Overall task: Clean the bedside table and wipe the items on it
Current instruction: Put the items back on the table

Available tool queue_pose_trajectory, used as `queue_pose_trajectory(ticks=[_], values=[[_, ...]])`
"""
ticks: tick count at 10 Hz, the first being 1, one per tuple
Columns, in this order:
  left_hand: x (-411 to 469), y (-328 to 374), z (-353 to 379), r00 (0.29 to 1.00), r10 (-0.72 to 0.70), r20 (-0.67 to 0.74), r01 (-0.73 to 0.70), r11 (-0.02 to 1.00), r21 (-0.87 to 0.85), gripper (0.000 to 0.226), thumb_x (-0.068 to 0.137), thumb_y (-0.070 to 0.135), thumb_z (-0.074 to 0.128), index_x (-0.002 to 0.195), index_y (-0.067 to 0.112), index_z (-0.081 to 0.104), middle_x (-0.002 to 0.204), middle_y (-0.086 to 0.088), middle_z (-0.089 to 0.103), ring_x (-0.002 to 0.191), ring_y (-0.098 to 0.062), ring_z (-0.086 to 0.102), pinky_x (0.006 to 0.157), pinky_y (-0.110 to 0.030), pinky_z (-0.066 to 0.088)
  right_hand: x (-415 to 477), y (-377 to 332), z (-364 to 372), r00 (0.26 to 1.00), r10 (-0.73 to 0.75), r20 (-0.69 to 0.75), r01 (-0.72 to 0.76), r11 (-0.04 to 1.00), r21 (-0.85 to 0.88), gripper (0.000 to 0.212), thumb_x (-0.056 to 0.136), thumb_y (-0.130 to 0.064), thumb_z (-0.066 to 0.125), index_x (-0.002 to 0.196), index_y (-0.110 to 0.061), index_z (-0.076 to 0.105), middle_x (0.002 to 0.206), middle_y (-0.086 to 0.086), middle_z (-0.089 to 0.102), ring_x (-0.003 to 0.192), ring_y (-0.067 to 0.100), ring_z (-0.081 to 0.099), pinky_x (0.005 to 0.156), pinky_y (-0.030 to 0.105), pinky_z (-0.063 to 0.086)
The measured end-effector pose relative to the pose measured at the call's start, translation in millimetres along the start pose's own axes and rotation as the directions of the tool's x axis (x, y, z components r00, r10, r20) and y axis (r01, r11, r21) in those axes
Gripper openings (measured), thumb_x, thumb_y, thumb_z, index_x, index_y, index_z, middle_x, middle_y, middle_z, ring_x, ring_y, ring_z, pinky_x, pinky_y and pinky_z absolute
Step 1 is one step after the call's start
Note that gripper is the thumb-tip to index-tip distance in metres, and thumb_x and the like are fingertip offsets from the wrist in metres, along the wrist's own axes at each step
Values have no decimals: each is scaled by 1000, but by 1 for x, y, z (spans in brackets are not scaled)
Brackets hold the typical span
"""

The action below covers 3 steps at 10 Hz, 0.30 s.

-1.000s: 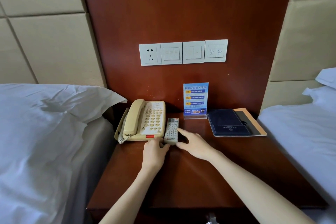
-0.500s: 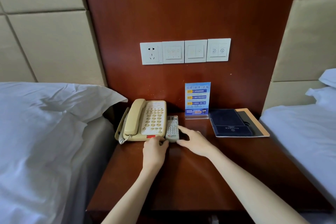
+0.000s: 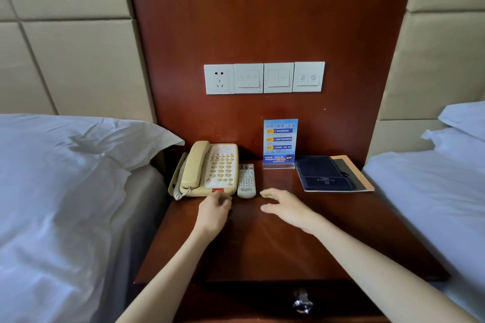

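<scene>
On the dark wooden bedside table, a beige telephone sits at the back left, with a grey remote control lying right beside it. A blue sign in a clear stand is upright against the back panel. Dark blue folders lie at the back right. My left hand hovers just in front of the phone's front edge, fingers loosely curled, holding nothing. My right hand is just right of the remote's near end, fingers spread, apart from it.
White pillows and bedding press against the table's left side, and a second bed borders the right. A socket and switch panels sit on the wooden back panel. A drawer knob shows below the table's front edge.
Both hands have let go of the remote and drawn back toward me. The remote now lies straight alongside the phone. The camera tilted down slightly, showing the drawer.
</scene>
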<state>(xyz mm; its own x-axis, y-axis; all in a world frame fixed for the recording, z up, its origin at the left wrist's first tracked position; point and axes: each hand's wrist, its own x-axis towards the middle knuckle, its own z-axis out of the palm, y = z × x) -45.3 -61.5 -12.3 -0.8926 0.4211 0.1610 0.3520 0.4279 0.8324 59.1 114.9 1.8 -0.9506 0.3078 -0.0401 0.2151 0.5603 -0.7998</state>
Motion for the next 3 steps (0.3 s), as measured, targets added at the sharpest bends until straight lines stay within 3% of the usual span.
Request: queue_pose_trajectory(ticks=[2,3], values=[[-18,-2,-29,982,-87,166,112,983,-146,21,92,13,47,86,15,66,92,-9,72,90,-22,67,86,-35,52,-29,-10,-13,999,44,-12,-42,994,100,32,91,-25,60,123,-20,62,122,-1,64,114,10,57,100,28,42],[-27,6,-43,960,-99,261,153,969,-194,22,96,15,43,90,15,64,96,-7,71,85,-17,68,72,-26,53,-40,-20,-21,999,49,23,-51,988,146,25,92,-23,60,115,-17,65,113,2,67,104,10,63,99,30,46]])
